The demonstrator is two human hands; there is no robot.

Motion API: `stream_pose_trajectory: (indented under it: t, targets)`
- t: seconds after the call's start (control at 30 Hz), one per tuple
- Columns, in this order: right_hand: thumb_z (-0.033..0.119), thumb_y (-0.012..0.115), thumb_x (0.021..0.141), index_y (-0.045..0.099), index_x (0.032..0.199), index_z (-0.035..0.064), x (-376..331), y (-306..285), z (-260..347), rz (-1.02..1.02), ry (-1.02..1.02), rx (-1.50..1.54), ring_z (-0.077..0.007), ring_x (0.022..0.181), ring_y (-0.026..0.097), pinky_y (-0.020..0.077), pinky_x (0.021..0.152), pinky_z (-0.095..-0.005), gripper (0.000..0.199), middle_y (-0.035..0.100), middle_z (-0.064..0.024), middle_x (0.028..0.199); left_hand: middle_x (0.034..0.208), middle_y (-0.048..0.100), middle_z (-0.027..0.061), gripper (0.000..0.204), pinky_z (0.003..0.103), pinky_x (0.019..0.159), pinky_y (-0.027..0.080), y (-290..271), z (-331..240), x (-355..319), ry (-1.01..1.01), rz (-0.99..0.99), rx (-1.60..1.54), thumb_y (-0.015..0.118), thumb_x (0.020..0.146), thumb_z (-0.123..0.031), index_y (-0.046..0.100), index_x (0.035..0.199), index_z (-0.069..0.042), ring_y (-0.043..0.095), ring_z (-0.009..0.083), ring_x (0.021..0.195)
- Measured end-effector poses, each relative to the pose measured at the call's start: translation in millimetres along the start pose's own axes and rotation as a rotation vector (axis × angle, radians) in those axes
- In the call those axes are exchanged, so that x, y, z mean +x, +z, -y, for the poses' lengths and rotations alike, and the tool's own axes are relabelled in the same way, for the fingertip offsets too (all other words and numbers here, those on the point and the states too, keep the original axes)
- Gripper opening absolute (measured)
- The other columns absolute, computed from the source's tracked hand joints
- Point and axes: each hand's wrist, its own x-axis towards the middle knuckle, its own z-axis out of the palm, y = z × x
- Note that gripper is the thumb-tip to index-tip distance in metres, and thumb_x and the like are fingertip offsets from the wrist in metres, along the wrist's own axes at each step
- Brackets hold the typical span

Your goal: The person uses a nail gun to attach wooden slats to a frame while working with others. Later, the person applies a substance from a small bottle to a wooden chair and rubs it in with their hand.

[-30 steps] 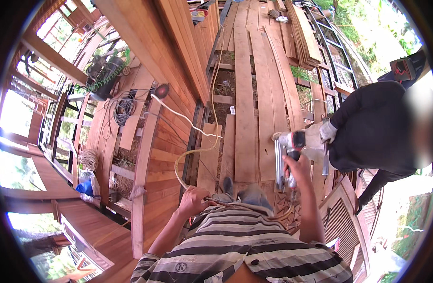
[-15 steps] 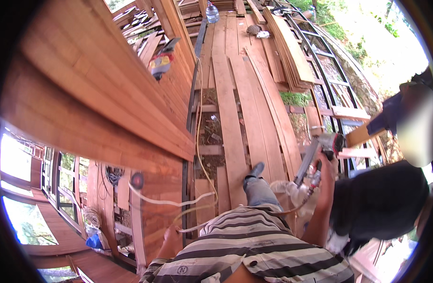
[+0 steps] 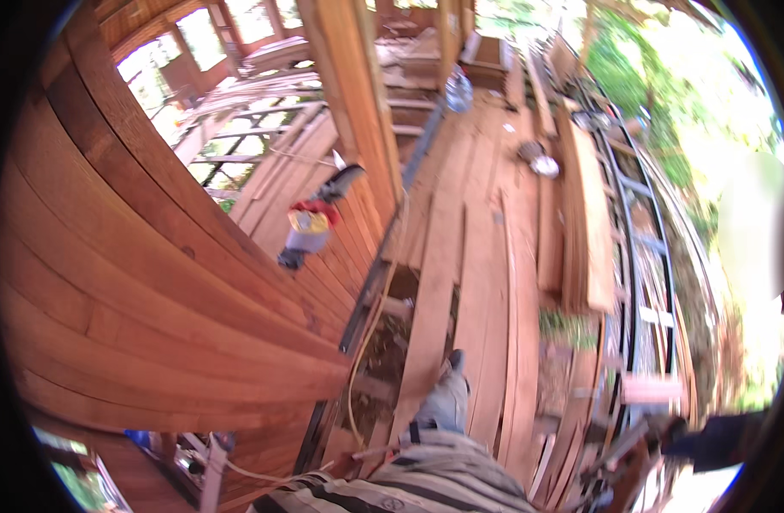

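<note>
Wooden planks fill nearly everything in the head view: a long curved wall of reddish boards (image 3: 152,282) sweeps across the left half, and a floor of loose planks (image 3: 486,256) runs away up the middle toward a sunlit far end. One upright timber post (image 3: 358,111) rises beside the wall. On the right lies a flat stack of boards (image 3: 584,222), with a dark metal frame (image 3: 640,282) beyond it and green foliage past that.

Neither of the person's hands shows here (both are out of the picture below or to the side), so I cannot tell whether the fingers are loose or closed on anything. What does show of the person is a striped shirt (image 3: 426,483) at the bottom edge and a grey trouser leg (image 3: 443,398) ending in a shoe on a plank.

A pale cord (image 3: 366,342) runs from the bottom edge up along the gap between wall and floor, close to the leg. Farther up, against the wall boards, a red and yellow power tool (image 3: 311,227) sits well apart from the person. A clear water bottle (image 3: 458,90) stands on the floor at the far end, and a small metal bowl (image 3: 541,162) lies near the stack of boards. At the lower right, another person's dark sleeve (image 3: 716,440) reaches in.
</note>
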Motion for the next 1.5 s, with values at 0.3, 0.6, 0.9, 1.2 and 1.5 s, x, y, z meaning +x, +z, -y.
stream_pose_trajectory:
  t: [0.3, 0.6, 0.9, 1.2, 1.5]
  targets:
    - [0.032, 0.071, 0.092, 0.071, 0.096, -0.0038, 188, 526, 108, 0.654, 0.002, -0.307, -0.0186, 0.072, 0.065, 0.0519, 0.065, -0.0363, 0.036, 0.07, -0.0107, 0.082, 0.094, 0.077, 0.0129, 0.026, 0.04, 0.072, 0.058, -126, -420, 404, 0.004, -0.28, -0.384, 0.063, 0.095, -0.027, 0.077, 0.11, -0.01, 0.074, 0.0249, 0.085]
    - [0.034, 0.07, 0.092, 0.072, 0.097, -0.0054, 382, 764, 327, 0.947, -0.157, -0.455, -0.0196, 0.067, 0.067, 0.0535, 0.062, -0.0366, 0.04, 0.071, -0.0117, 0.078, 0.087, 0.074, 0.0074, 0.021, 0.042, 0.068, 0.051, -428, -1030, 438, 0.489, -0.623, -0.391, 0.061, 0.103, -0.035, 0.08, 0.11, -0.026, 0.068, 0.0289, 0.075]
    - [0.036, 0.07, 0.092, 0.073, 0.098, -0.0071, 821, 708, 545, 0.357, -0.262, -0.586, -0.0206, 0.062, 0.068, 0.0552, 0.058, -0.037, 0.044, 0.071, -0.0128, 0.074, 0.099, 0.076, 0.0164, 0.032, 0.05, 0.079, 0.056, -547, -1177, 589, 0.442, -0.703, -0.097, 0.061, 0.099, -0.041, 0.078, 0.115, -0.019, 0.074, 0.0361, 0.094]
    - [0.04, 0.07, 0.09, 0.073, 0.092, -0.0096, 1012, 674, 574, -0.014, 0.063, -0.809, -0.0267, 0.057, 0.071, 0.0595, 0.059, -0.0419, 0.05, 0.069, -0.014, 0.061, 0.086, 0.073, 0.0227, 0.026, 0.054, 0.075, 0.055, -349, -1080, 523, -0.169, -0.537, -0.225, 0.073, 0.088, -0.033, 0.078, 0.098, -0.009, 0.072, 0.0431, 0.085]
    - [0.036, 0.069, 0.09, 0.072, 0.092, -0.008, 1054, 944, 653, 0.301, -0.041, -0.85, -0.0288, 0.065, 0.071, 0.0577, 0.064, -0.0437, 0.044, 0.071, -0.0173, 0.07, 0.076, 0.072, 0.0212, 0.03, 0.051, 0.066, 0.056, -322, -1113, 692, -0.264, -0.55, -0.468, 0.065, 0.095, -0.031, 0.077, 0.092, -0.004, 0.071, 0.0437, 0.072]
